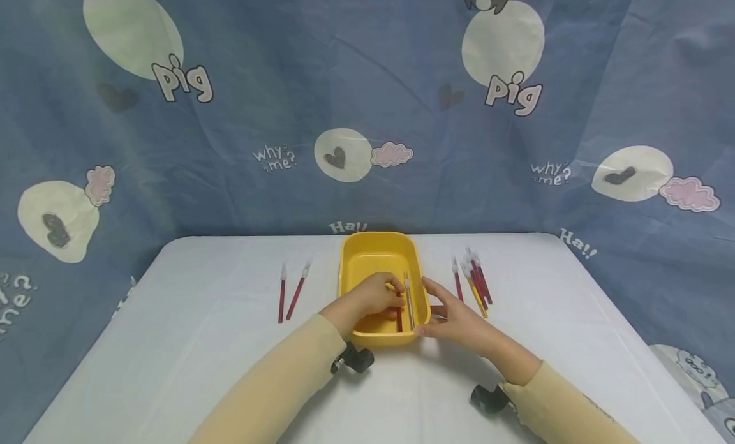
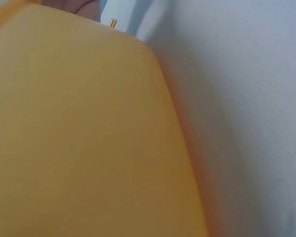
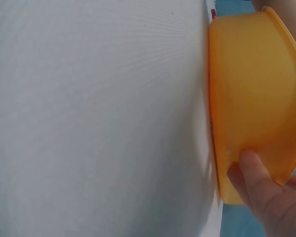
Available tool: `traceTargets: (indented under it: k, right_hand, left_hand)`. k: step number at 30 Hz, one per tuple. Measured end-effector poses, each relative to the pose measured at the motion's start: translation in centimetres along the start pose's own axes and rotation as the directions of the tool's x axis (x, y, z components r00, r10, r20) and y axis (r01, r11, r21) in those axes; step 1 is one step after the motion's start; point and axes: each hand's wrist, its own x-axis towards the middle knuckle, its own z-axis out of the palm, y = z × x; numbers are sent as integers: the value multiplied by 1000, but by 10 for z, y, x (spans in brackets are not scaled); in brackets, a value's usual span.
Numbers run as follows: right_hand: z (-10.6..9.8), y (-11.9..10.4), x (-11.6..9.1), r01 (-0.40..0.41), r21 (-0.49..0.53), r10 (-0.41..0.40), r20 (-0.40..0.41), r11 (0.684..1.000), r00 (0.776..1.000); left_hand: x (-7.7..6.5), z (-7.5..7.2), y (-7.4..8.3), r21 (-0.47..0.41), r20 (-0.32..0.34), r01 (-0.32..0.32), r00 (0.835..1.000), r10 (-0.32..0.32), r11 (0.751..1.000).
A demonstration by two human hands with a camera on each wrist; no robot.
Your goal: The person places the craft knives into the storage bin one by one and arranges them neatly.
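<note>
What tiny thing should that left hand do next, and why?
Probably let go of the red stick: the left hand seems to pinch it inside the yellow tray, next to a silver stick, while the right hand touches the tray's side.

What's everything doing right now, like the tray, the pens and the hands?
Yellow tray: upright, pens inside
Silver pen: inside the tray
Red pen: inside, at left fingers
Left hand: curled over that red one
Right hand: touching tray's outside
Two red pens: lying apart
Pen bunch: lying together
</note>
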Motion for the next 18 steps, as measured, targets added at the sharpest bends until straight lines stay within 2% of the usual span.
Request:
traceTargets:
  k: [5,11,18]
  right_hand:
    - [0,2,1,7,3,-7,2,1000,1000]
    - [-1,4,2,20,7,-20,5,1000,1000]
    - [-1,4,2,10,26,-10,8,1000,1000]
  left_hand:
    - [-2,-1,0,-25,20,-5,1000,6,1000]
    - [-2,-2,0,-11,31,9,999,-9,1000]
    - [-4,-6,1,-41,41,-13,999,15,999]
